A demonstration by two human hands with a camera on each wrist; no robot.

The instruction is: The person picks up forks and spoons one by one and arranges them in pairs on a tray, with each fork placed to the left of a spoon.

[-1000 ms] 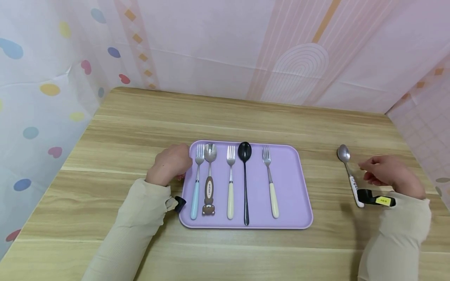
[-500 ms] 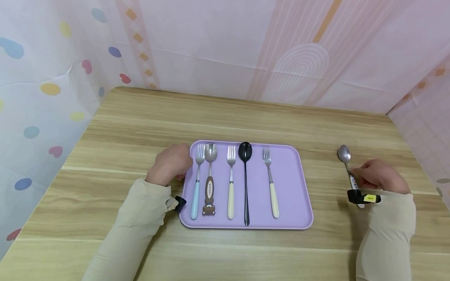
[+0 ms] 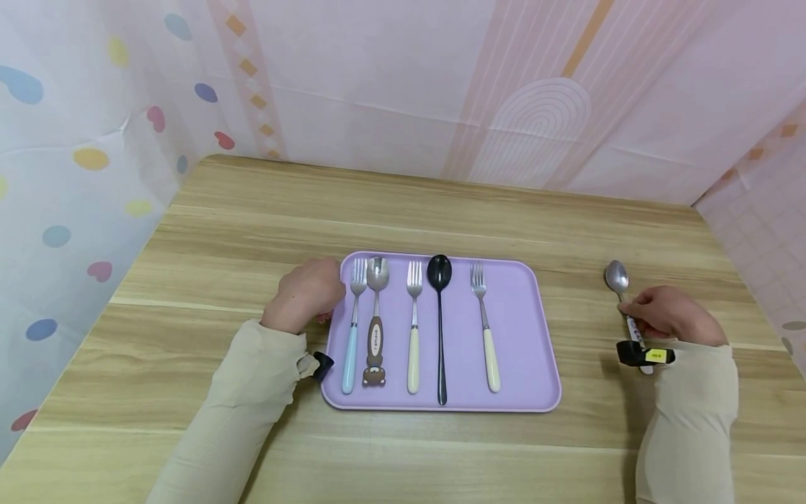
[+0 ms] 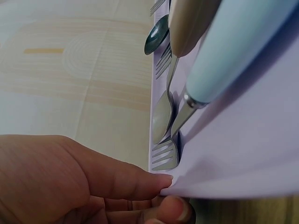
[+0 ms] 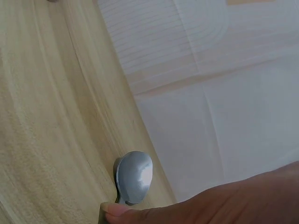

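My left hand [image 3: 305,294] pinches the upper left rim of a purple tray [image 3: 522,336], thumb on top and fingers below in the left wrist view. Lying on the tray are a blue-handled fork [image 3: 350,350], a spoon with a brown bear handle [image 3: 374,336], two cream-handled forks [image 3: 413,357] and a long black spoon [image 3: 440,322]. Off to the right, my right hand [image 3: 674,315] pinches a steel spoon with a white patterned handle [image 3: 617,275] near its neck. That spoon's bowl [image 5: 135,177] rests close to the tabletop in the right wrist view; part of its handle is hidden.
A wooden table [image 3: 302,203] carries everything. Patterned cloth [image 3: 378,91] hangs behind its back edge and along both sides. Between the tray and the steel spoon lies a stretch of bare wood.
My right hand has moved left onto the steel spoon and now pinches its neck. The left hand and the tray look unchanged.
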